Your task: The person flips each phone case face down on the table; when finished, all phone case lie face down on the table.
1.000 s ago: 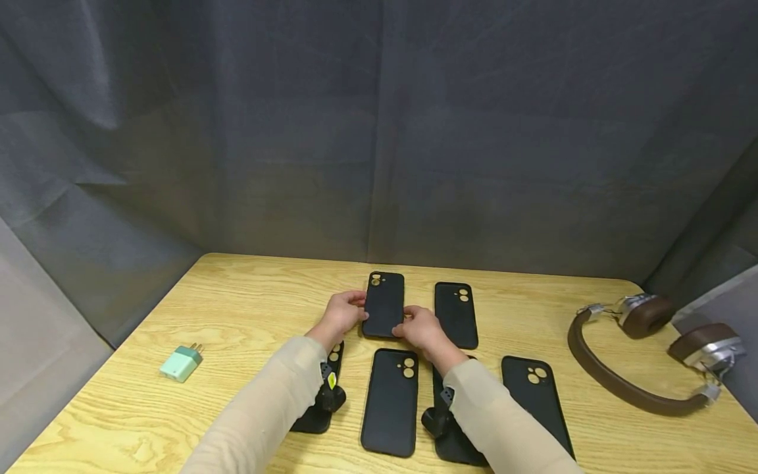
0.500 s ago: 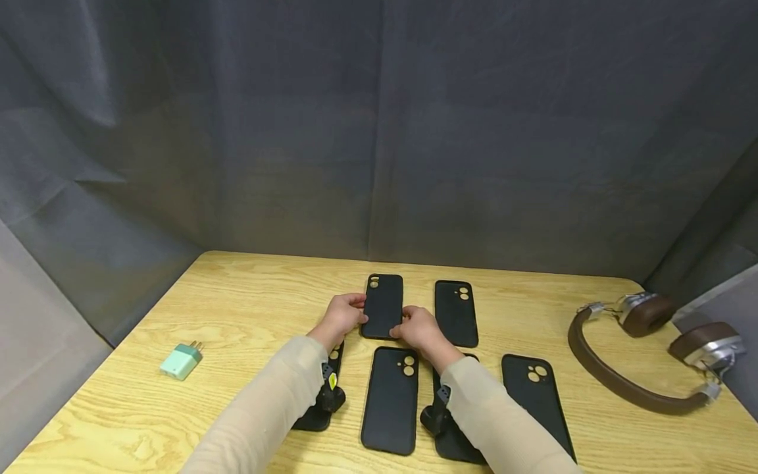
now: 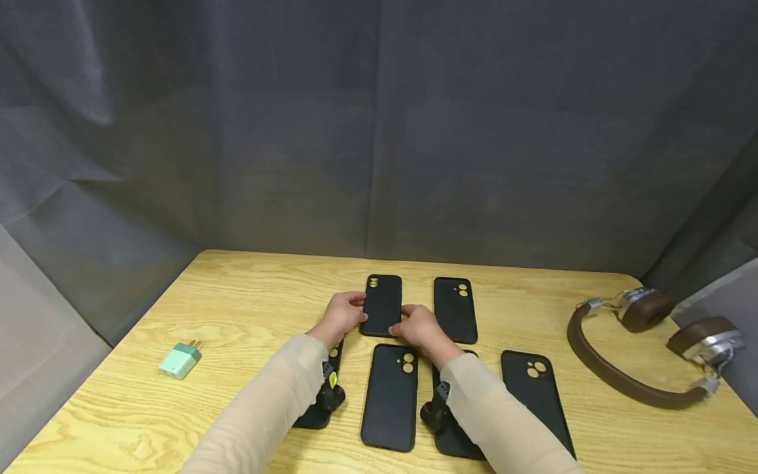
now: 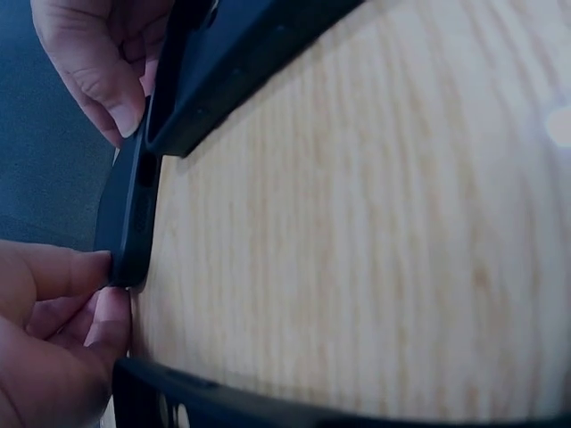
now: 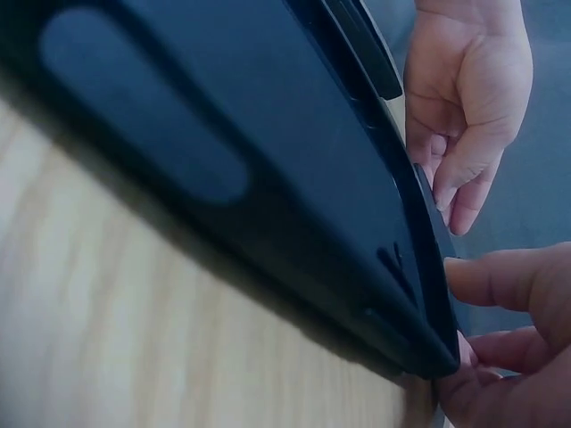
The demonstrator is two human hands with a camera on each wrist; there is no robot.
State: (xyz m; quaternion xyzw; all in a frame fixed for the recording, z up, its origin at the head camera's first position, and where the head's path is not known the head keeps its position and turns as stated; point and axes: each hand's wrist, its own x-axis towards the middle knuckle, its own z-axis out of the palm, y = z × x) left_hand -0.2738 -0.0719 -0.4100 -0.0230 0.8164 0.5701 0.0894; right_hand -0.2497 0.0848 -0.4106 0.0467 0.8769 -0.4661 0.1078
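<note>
A black phone case lies at the far middle of the table, its two camera holes at the upper left. My left hand pinches its left edge between thumb and fingers, and my right hand pinches the lower right edge. In the left wrist view, the left hand grips one corner of the case, with the right hand at the other corner. From the right wrist, the right hand shows thumb and fingers on the near corner, behind another case.
More black cases lie around: one at the back right, one front middle, one front right, and two partly hidden under my forearms. A green-and-white plug adapter sits left. Brown headphones rest at the right. Dark curtain hangs behind.
The far end of the held case has lowered, so it lies flatter against the table. Both hands keep their grip and have barely moved.
</note>
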